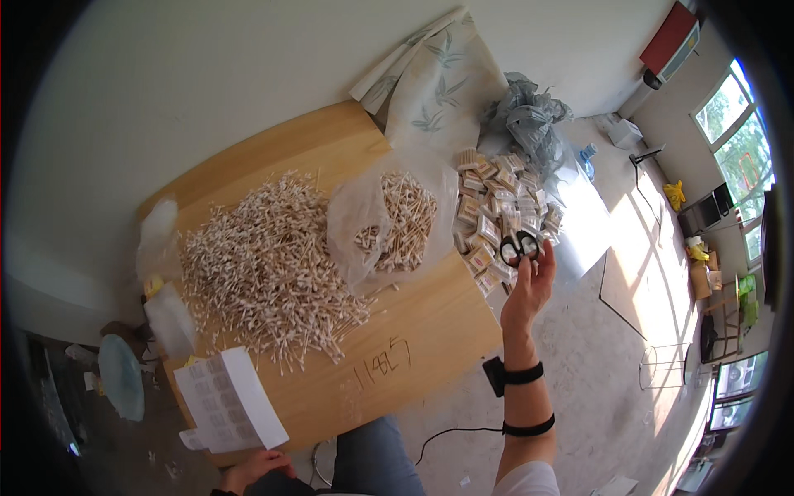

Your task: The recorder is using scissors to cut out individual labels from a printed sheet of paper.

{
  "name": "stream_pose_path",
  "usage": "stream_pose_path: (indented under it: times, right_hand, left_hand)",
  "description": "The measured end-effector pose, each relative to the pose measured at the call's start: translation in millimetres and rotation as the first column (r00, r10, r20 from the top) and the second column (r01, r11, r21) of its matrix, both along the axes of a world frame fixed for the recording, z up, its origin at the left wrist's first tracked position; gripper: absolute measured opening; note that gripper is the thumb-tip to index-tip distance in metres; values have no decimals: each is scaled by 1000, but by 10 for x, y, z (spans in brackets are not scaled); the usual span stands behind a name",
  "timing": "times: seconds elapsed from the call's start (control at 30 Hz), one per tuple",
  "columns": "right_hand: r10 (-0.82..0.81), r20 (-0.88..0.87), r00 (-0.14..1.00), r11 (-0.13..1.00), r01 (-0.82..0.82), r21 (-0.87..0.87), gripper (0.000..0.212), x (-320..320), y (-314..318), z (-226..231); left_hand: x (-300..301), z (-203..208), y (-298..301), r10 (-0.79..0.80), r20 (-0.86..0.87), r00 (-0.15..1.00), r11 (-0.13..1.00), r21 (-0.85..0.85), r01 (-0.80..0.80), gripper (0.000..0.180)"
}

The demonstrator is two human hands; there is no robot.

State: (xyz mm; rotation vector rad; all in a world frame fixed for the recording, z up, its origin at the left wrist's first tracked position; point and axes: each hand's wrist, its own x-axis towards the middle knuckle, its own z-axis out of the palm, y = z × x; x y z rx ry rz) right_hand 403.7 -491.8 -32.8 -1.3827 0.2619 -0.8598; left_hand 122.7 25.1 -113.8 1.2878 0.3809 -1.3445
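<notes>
Head view, as I stand by: a wooden table (pixel 430 314) bears a heap of loose cotton swabs (pixel 265 264); swab packs (pixel 488 227) crowd its right edge. Over them, the right hand (pixel 529 291) has black-handled scissors (pixel 506 251) at its fingertips, whether gripped I can't tell. The left hand (pixel 255 471), grip unclear, is low and well apart.

At far right, a white box (pixel 625 134) sits on the floor (pixel 571 364) near a blue plastic bottle (pixel 587 157).
</notes>
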Motion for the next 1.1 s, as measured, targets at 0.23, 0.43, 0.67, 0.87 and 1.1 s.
stream_pose_path:
  times: [0.23,0.43,0.67,0.87,1.1]
  right_hand:
    - [604,-28,797,758,-563,328,45,-2195,1771,254]
    - [827,-235,511,557,-801,220,30,-3042,2559,52]
    - [459,-557,692,119,-669,-734,27,-3286,2881,296]
    - [454,-562,691,298,-713,-635,30,-3389,3127,217]
    - [565,-708,423,609,-793,11,19,-3200,2817,-254]
  left_hand:
    - [163,803,-895,464,367,806,867,-373,-330,59]
    - [-315,926,-907,684,377,625,729,-332,-598,30]
    - [-742,886,-789,619,634,464,641,-66,-765,26]
    - [-833,898,-782,448,823,349,706,-87,-703,21]
    - [-608,681,-541,-175,971,164,684,240,-689,23]
